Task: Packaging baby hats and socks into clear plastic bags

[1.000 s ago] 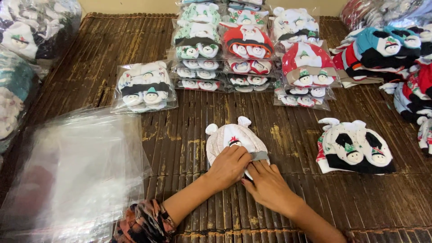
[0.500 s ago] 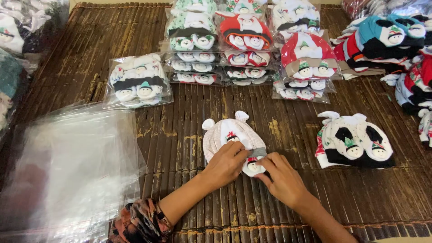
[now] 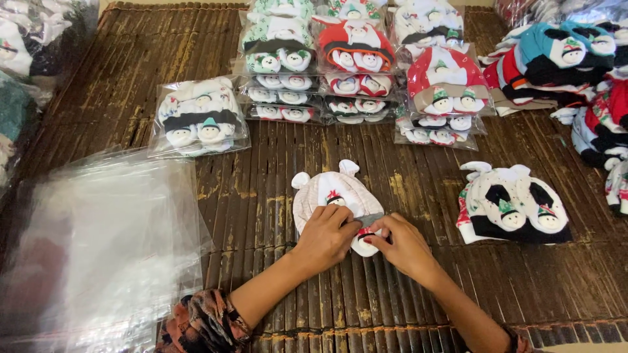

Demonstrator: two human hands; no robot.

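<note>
Both hands have shifted slightly toward the band since the earlier frame; we find our left hand (image 3: pixel 326 236) and right hand (image 3: pixel 400 245) with fingers pinching the lower edge of the white cap (image 3: pixel 330 194), mid-bench (image 3: pixel 275 163). Folding seems unfinished, bagging undone. Ears point away; long axis runs near-far.
</note>
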